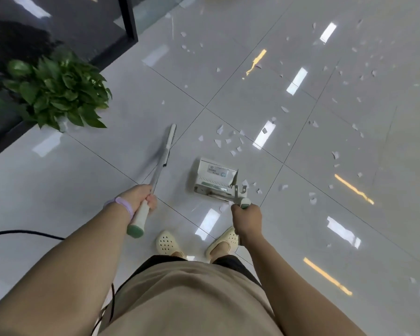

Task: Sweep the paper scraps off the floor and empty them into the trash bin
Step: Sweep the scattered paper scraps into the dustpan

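Head view | left hand [141, 196] closes its fingers around the white-and-green broom handle [138, 220], brush head [168, 144] on the glossy grey tile floor [337, 146] | right hand [247, 218] grips the upright handle of the white plastic dustpan [215, 179] | white paper scraps [229, 140] lie scattered just beyond the dustpan and further right | trash bin out of view

Glossy tiled floor [301, 214] mirroring ceiling lights; matt white paper scraps [228, 141]; smooth plastic dustpan [215, 178]; smooth plastic broom handle [138, 219]; waxy green plant leaves [58, 90], upper left.
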Demonstrator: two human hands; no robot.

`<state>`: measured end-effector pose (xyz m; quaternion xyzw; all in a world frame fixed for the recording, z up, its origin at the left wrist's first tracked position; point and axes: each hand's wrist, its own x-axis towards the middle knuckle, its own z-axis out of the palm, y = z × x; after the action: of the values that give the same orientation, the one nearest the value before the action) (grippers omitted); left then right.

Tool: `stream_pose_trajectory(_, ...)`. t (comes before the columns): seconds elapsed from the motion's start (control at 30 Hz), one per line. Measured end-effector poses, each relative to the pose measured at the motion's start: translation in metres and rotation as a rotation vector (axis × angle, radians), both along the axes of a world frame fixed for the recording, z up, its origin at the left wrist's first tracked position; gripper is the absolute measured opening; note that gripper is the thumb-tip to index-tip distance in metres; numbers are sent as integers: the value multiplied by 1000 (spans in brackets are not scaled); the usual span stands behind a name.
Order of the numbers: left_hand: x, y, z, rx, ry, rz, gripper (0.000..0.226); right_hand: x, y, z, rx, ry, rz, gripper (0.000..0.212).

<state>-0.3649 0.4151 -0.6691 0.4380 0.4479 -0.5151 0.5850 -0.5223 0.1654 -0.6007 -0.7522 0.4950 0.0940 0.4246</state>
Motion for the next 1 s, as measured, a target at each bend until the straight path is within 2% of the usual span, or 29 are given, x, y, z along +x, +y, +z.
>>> stream_pose_trajectory(0.13, -3, 28, 13, 28, -53, 150, 17, 15, -10, -3, 47, -24, -37, 17)
stream_pose_trajectory(0.3, -15, 40, 12, 207, -74, 103, 19, 23, -26, -7, 105, -41, -75, 15)
stream_pose_trajectory(0.47, -28, 10, 4, 307, -36, 37, 22, 21, -52, -8, 112, -50, -98, 13)
stream_pose_trajectory(0.6, -46, -54, -2, 318, 18, -151, 27, 7, -94, -4, 130, -70, -208, 18)
stream_pose_trajectory(0.83, -87, -204, -14, 238, 134, -311, 16, -39, -178, 0, 117, -89, -471, 16)
stream_pose_trajectory(1.0, -109, -333, -4, 52, 203, -373, 17, -69, -244, 9, 44, -176, -574, 17)
